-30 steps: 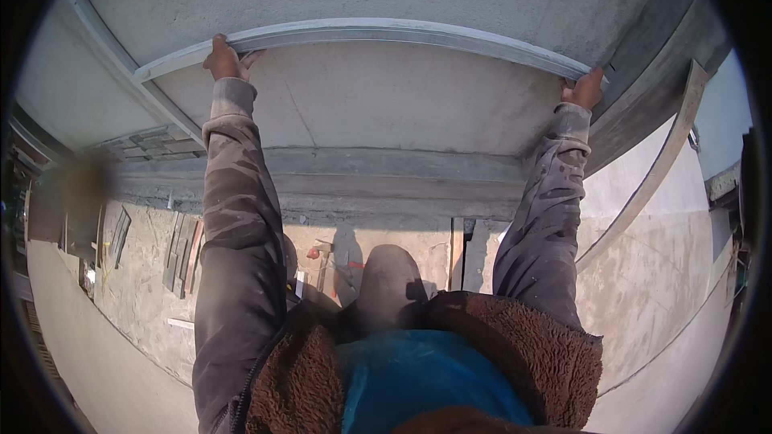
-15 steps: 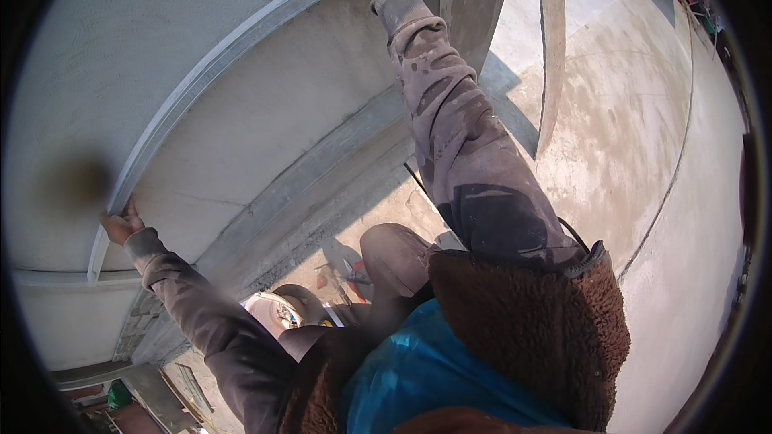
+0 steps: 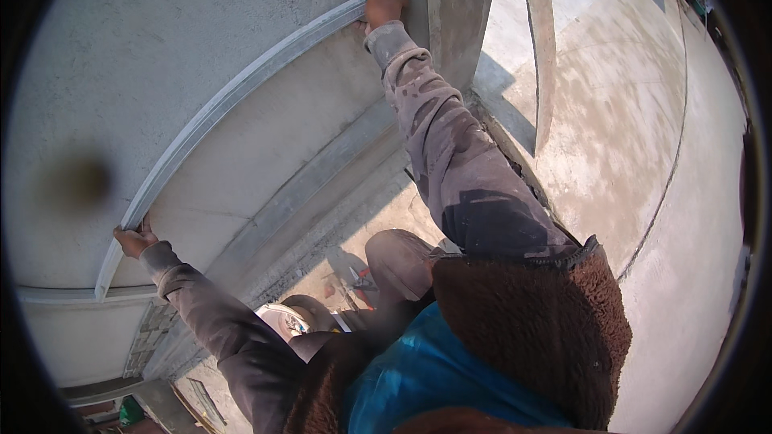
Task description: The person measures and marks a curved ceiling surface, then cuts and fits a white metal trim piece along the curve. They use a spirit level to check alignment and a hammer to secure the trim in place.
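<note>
Head view: the biggest thing by far is a gray plastered wall [image 3: 201, 32], filling the span from 9 round to 12 o'clock. Next up is the concrete floor [image 3: 619, 193] over at 3, pale with brownish smears. A gray concrete column [image 3: 458, 16] stands at about 1, right at the wall's edge. Then there's the long pale bar [image 3: 193, 133], running along the wall from 8 up to 12 and looking bowed in this lens. Can't tell if it touches the wall the whole way. A curved strip [image 3: 544, 56] hangs between 1 and 2, well apart from the bar. Down at 7 there's a light-colored bucket [image 3: 283, 317], partly behind the left sleeve. As for hands, the left hand [image 3: 135, 239], just shy of 9, is wrapped around the bar near its lower end. The right hand [image 3: 384, 10], at 12, grips it close to the upper end, beside the column. Smallest is a red-handled tool [image 3: 363, 293] near 6, too tiny to identify.
</note>
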Available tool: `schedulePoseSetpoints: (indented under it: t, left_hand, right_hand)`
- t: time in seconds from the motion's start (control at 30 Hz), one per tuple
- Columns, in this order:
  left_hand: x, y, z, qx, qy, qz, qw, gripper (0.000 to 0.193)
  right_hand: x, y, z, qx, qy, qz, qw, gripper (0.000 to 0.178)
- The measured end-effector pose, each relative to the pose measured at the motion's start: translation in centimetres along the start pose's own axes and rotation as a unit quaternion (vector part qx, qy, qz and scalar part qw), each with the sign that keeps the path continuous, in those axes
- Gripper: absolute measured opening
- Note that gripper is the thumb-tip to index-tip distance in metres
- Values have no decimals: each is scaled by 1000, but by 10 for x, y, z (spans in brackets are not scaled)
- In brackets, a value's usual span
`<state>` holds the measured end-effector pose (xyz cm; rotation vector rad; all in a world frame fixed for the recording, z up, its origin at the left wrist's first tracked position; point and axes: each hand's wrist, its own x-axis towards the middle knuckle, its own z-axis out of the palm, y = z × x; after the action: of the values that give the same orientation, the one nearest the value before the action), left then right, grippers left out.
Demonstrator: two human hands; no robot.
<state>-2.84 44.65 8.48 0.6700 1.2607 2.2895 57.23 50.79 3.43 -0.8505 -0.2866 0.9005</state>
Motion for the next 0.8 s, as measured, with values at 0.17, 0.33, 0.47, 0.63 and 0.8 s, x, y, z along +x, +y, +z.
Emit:
schedulePoseSetpoints:
  t: [0.17, 0.33, 0.47, 0.63, 0.8]
  left_hand:
    - [-43, 6, -19, 69, -14, 22, 997, 68]
    - [-65, -1, -40, 128, -4, 31, 991, 74]
    - [-152, 14, -119, 175, -52, 78, 980, 53]
    - [-237, 66, -307, 116, 122, 18, 986, 46]
    - [-302, 121, -419, 458, 250, 71, 850, 96]
  right_hand:
    - [-12, 70, -47, -37, 41, 92, 994, 50]
    - [-40, 124, -134, 2, 12, 170, 985, 58]
    - [-72, 124, -191, 18, -29, 177, 984, 58]
    - [-168, 119, -192, -17, -187, 227, 956, 63]
    - [-358, 194, -123, 12, -374, 342, 862, 47]
